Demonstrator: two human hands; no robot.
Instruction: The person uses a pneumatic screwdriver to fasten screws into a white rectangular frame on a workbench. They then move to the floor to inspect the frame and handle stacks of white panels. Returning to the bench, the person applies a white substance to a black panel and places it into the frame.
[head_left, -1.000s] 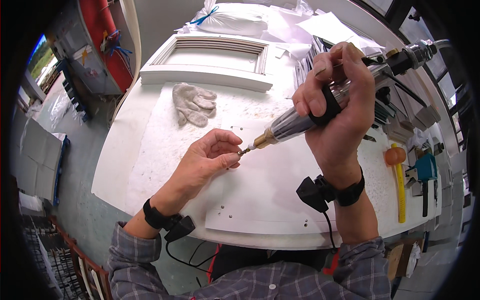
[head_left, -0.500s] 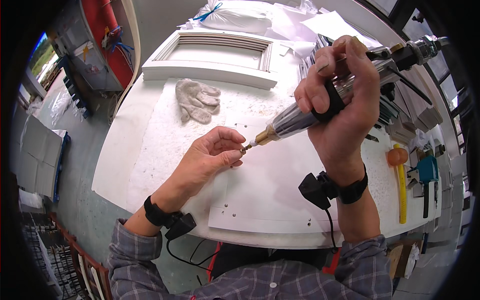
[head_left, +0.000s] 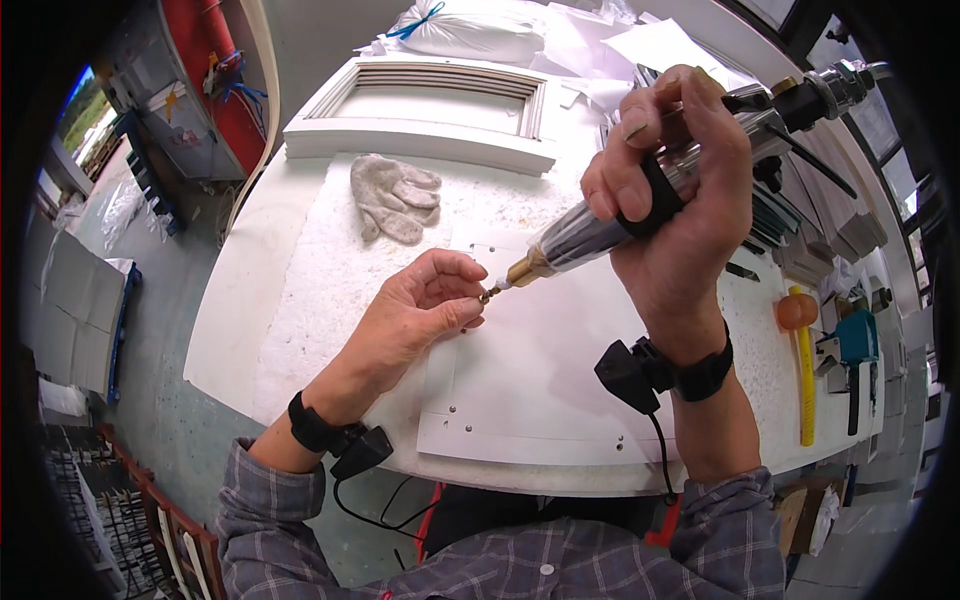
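My right hand [head_left: 690, 210] is wrapped round a straight air screwdriver [head_left: 590, 240] with a shiny metal body, a black band and a brass-coloured nose. The tool slants down to the left, its tip at my left hand [head_left: 420, 310]. Between my left thumb and fingers is a small brass-coloured screw [head_left: 487, 297], right at the tool's tip; its far end is partly hidden by the fingers. Both hands are over a flat white panel [head_left: 550, 390], which has small metal-ringed holes near its corners.
A grey work glove [head_left: 392, 200] lies beyond my left hand, in front of a white rectangular frame [head_left: 420, 135]. At the right lie a hammer [head_left: 804, 370] with a yellow handle and a teal tool [head_left: 857, 337]. Stacked boards [head_left: 830, 215] stand behind them.
My right hand and the screwdriver have shifted very slightly left and up. The left hand's pinch on the screw looks the same.
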